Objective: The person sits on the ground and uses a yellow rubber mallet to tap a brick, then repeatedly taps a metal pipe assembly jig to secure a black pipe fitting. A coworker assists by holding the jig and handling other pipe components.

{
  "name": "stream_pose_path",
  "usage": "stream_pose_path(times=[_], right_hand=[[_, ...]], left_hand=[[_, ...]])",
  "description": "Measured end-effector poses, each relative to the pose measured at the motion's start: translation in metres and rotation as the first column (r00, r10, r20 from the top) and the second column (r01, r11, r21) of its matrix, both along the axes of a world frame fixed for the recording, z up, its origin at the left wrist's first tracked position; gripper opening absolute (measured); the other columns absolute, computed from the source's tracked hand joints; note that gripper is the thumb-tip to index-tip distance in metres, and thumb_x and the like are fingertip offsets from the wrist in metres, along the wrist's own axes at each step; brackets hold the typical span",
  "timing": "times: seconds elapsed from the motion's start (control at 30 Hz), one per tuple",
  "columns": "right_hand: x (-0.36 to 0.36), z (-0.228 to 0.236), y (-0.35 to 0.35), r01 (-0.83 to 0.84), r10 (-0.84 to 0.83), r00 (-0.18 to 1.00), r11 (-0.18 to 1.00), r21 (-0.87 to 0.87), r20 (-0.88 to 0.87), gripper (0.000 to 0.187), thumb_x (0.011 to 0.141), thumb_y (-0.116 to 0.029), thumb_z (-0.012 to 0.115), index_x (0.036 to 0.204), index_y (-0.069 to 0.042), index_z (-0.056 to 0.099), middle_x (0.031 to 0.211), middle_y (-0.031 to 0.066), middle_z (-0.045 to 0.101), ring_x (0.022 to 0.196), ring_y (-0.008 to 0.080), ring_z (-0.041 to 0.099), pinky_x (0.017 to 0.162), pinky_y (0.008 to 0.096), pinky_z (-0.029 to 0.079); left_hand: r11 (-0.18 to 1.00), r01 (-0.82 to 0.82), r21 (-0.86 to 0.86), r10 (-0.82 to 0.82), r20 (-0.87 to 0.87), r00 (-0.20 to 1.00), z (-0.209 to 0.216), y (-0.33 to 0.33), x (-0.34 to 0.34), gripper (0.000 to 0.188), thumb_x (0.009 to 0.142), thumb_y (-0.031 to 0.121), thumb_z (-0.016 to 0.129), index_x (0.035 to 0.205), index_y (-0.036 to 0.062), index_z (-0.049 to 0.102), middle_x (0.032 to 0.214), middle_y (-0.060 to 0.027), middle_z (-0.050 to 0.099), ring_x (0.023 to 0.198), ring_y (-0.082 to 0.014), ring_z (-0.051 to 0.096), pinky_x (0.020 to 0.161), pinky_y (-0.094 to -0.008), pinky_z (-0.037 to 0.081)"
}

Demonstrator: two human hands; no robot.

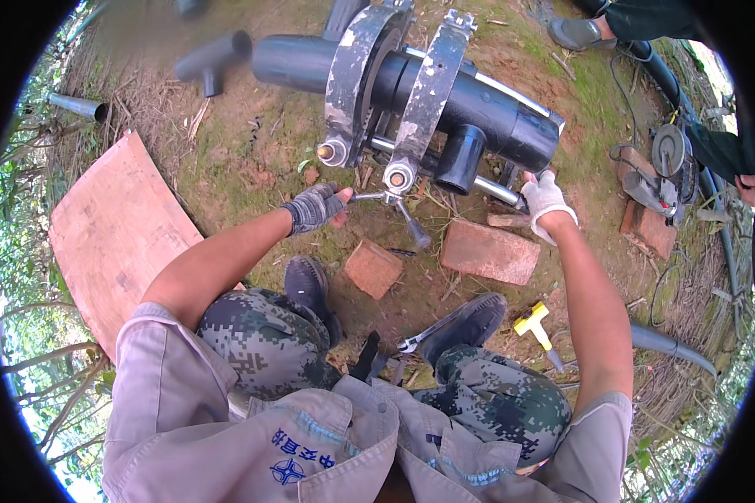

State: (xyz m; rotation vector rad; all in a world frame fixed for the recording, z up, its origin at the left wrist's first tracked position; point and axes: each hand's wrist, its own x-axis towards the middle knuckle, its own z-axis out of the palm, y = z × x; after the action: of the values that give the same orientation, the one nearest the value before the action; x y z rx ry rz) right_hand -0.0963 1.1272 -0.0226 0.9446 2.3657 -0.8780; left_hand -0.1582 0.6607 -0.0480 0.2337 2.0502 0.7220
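A black plastic pipe with a short side branch (pixel 461 158) runs through the pipe-welding frame in front of me. Two paint-worn clamp rings, a left one (pixel 361 71) and a right one (pixel 428 101), encircle it. My left hand (pixel 315 208), in a grey knit glove, closes on one arm of the clamp's screw handle (pixel 386 197), below the right ring. In a white glove, my right hand (pixel 547 201) grips the frame by the near right end of its steel rod (pixel 499 191). Part of its fingers is hidden.
Bricks (pixel 490 251) lie below the frame. A yellow-headed hammer (pixel 533 323) and a wrench (pixel 411 344) are near my feet. Plywood (pixel 126 235) lies left, a loose pipe tee (pixel 214 60) beyond. A power tool (pixel 658 172) and another person's shoe (pixel 577 33) are right.
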Motion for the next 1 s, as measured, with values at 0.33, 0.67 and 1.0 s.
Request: stream_pose_path(times=[0.33, 0.67, 1.0], right_hand=[[-0.004, -0.002, -0.005, 0.059, -0.059, 0.998, 0.996, -0.072, 0.005, 0.044, 0.099, -0.031, 0.051, 0.130, 0.000, 0.046, 0.125, 0.0290, 0.062, 0.118, 0.0417, 0.062, 0.095, 0.0438, 0.048], [-0.005, 0.005, -0.005, -0.124, 0.096, 0.982, 0.977, 0.171, 0.160, 0.056, 0.105, -0.048, 0.044, 0.138, -0.003, 0.045, 0.135, 0.0237, 0.058, 0.119, 0.0415, 0.059, 0.091, 0.0481, 0.052], [0.009, 0.105, -0.056, -0.688, 0.565, 0.619, 0.725, 0.029, 0.546, 0.059, 0.098, -0.048, 0.056, 0.131, 0.001, 0.060, 0.130, 0.0213, 0.065, 0.119, 0.0393, 0.062, 0.096, 0.0475, 0.049]], left_hand=[[0.955, 0.268, -0.128, -0.285, -0.149, 0.947, 0.034, 0.001, -0.008, 0.052, 0.105, 0.051, 0.043, 0.109, 0.0042, 0.065, 0.095, -0.0239, 0.070, 0.096, -0.0436, 0.066, 0.086, -0.0500, 0.050], [0.819, 0.460, -0.344, -0.514, -0.080, 0.854, 0.056, 0.013, -0.023, 0.055, 0.102, 0.054, 0.046, 0.128, 0.0084, 0.061, 0.112, -0.0194, 0.071, 0.109, -0.0386, 0.066, 0.097, -0.0463, 0.049], [0.887, 0.263, -0.380, -0.395, -0.328, 0.858, 0.216, 0.000, -0.062, 0.051, 0.098, 0.048, 0.055, 0.114, 0.0028, 0.072, 0.110, -0.0205, 0.073, 0.100, -0.0366, 0.070, 0.091, -0.0458, 0.053]])
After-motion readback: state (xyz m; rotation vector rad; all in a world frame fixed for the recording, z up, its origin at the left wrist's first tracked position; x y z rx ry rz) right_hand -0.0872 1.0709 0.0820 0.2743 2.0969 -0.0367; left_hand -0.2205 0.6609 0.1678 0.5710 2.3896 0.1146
